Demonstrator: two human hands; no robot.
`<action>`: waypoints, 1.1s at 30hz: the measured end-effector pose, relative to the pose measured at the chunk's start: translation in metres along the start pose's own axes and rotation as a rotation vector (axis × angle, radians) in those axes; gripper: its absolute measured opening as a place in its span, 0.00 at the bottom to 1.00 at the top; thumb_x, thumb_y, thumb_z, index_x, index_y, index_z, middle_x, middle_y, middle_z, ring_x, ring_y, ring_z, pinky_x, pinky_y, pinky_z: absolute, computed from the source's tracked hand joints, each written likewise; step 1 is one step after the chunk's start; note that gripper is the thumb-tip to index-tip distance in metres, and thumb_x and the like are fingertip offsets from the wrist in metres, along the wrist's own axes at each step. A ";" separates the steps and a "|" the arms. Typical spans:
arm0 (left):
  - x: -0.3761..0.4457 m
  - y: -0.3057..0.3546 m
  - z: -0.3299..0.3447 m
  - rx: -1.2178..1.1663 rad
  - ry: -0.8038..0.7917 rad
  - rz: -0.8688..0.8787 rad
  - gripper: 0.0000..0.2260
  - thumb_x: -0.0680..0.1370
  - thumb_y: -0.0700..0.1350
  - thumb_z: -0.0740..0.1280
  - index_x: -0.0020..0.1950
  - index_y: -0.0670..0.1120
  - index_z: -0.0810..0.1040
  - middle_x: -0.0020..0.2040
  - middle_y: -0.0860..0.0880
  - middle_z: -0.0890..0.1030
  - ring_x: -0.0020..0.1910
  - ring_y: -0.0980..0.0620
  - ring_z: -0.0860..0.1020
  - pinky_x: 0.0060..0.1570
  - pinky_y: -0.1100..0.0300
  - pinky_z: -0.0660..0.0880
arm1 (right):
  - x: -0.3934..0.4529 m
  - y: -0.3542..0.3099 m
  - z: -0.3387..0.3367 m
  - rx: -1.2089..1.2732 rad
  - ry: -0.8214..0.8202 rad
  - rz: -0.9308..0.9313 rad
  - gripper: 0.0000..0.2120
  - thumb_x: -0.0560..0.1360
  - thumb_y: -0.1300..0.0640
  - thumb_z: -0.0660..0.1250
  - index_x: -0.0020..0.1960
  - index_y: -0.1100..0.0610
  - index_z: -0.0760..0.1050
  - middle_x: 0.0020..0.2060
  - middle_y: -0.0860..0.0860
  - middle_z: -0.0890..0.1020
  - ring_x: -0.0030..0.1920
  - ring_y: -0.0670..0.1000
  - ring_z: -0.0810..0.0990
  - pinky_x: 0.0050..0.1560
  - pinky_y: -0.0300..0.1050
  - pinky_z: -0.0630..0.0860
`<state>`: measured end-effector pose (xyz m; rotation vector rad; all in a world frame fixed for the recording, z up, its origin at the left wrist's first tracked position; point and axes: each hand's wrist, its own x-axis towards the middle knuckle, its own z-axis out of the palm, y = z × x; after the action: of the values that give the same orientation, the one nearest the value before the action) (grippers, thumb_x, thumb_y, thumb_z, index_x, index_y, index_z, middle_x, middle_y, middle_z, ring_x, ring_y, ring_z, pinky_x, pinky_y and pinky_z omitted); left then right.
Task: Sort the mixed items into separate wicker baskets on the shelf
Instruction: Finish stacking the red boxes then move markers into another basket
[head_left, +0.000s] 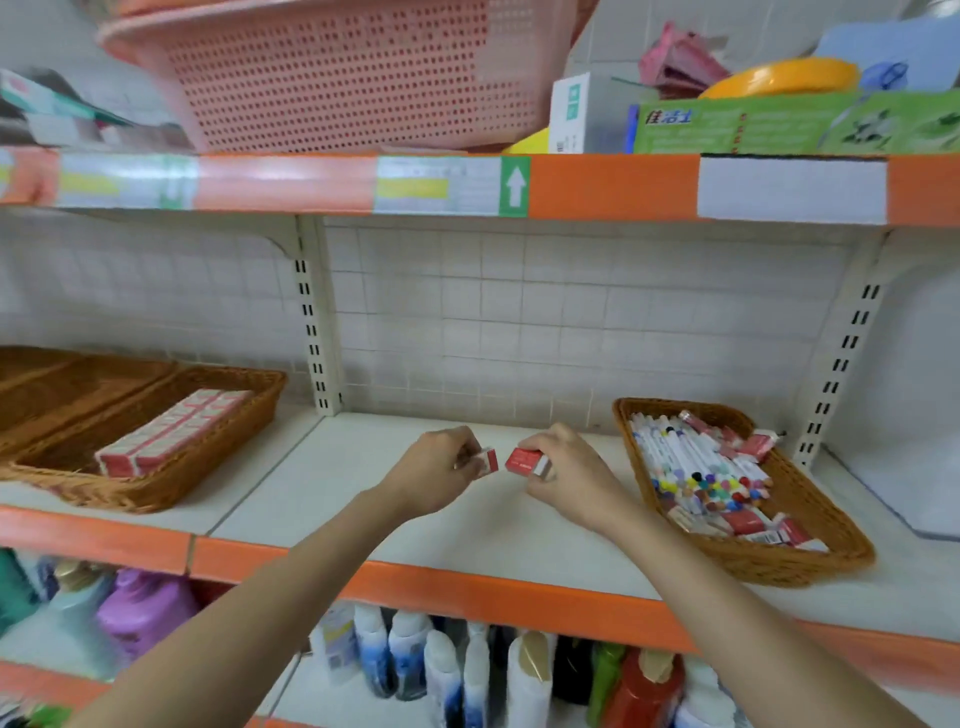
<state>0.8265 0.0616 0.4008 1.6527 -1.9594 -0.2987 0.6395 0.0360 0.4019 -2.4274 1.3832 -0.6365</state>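
L hand (439, 470) & R hand (563, 467) each pinch a red box – left box (487, 461), right box (527, 461).

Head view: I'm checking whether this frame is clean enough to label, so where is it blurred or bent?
In the head view, the left side is smeared: the pink crate and shelf-edge labels are unreadable; the hands, left and right, the small red boxes they hold and the right wicker basket are sharper; wide-angle distortion bows the orange shelf edge; light is soft and even, without glare.
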 end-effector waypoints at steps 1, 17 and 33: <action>-0.006 -0.009 -0.008 0.012 0.007 -0.013 0.08 0.80 0.45 0.63 0.53 0.42 0.76 0.44 0.50 0.77 0.42 0.52 0.73 0.34 0.68 0.65 | 0.006 -0.011 0.007 0.012 -0.005 -0.016 0.20 0.75 0.57 0.67 0.67 0.55 0.72 0.53 0.47 0.69 0.53 0.47 0.70 0.50 0.37 0.65; -0.107 -0.202 -0.168 0.081 0.080 -0.184 0.10 0.77 0.40 0.66 0.58 0.41 0.75 0.46 0.47 0.78 0.47 0.47 0.77 0.40 0.64 0.65 | 0.087 -0.240 0.150 0.174 -0.077 -0.264 0.17 0.75 0.62 0.66 0.64 0.59 0.76 0.51 0.50 0.68 0.47 0.47 0.70 0.45 0.32 0.63; -0.088 -0.295 -0.222 0.056 0.149 -0.240 0.12 0.74 0.38 0.67 0.55 0.47 0.81 0.51 0.52 0.75 0.43 0.56 0.72 0.34 0.72 0.65 | 0.175 -0.291 0.206 0.223 -0.044 -0.290 0.18 0.78 0.62 0.64 0.68 0.57 0.73 0.53 0.47 0.67 0.49 0.43 0.68 0.43 0.20 0.64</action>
<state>1.2010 0.1210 0.4116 1.8927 -1.6765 -0.2048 1.0364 0.0358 0.3936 -2.4601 0.8953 -0.7538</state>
